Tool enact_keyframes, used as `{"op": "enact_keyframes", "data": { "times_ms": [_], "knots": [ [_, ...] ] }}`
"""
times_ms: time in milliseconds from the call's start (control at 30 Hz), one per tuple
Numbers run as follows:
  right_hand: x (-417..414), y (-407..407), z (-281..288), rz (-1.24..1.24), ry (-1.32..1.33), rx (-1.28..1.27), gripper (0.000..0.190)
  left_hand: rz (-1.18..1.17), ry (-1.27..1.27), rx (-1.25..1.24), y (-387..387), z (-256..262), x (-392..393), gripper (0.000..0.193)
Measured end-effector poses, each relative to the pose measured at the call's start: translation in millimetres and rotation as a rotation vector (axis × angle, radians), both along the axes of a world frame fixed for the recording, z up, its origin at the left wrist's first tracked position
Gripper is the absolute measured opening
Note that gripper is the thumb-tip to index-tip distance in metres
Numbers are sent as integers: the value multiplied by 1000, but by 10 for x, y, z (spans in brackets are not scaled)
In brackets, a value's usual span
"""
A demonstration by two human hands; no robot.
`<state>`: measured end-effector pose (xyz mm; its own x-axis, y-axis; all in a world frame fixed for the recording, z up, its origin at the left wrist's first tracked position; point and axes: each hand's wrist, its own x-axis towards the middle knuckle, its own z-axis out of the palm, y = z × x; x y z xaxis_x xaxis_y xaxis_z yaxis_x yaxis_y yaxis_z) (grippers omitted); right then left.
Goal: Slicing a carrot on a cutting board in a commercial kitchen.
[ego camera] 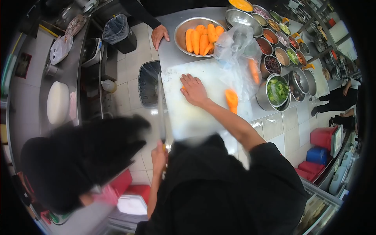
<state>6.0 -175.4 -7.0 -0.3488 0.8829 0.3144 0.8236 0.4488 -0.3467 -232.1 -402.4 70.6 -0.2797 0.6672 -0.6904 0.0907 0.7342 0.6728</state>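
Observation:
My left hand (160,155) grips the handle of a long-bladed knife (160,108), whose blade points away from me beside the left edge of a white cutting board (188,123). Palm down on the board lies my right hand (194,89); a bit of orange shows by its thumb, and what is under the palm is hidden. A cut carrot piece (231,98) rests on the board to the right of that hand. Beyond the board, a metal bowl (177,36) holds several peeled carrots (203,42). A clear plastic bag (235,44) with a carrot inside overlaps the board's far right part.
Another person's hand (160,35) rests on the table's far left corner. A bin (148,85) with a liner stands left of the board. At left, a co-worker in black (58,170) bends down. Metal bowls with cut vegetables (276,91) crowd the right side.

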Motion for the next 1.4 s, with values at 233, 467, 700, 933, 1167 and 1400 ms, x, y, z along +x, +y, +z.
{"op": "enact_keyframes", "data": {
  "times_ms": [233,467,700,933,1167,1400],
  "knots": [
    [-11,-14,99,-17,-139,-66,60,17,-27,21,-35,27,-117,71],
    [477,361,451,51,796,-437,53,-64,-43,45,18,54,-200,71],
    [219,-48,213,222,-91,-121,46,-112,-56,61,74,-17,-231,73],
    [243,-84,131,214,-82,-123,43,-164,-81,-6,115,73,-255,74],
    [298,-139,109,200,-151,-156,44,-190,-116,-2,130,-10,-295,73],
    [305,-623,380,-160,89,18,45,-197,-110,-12,129,-40,-350,71]
  ]
}}
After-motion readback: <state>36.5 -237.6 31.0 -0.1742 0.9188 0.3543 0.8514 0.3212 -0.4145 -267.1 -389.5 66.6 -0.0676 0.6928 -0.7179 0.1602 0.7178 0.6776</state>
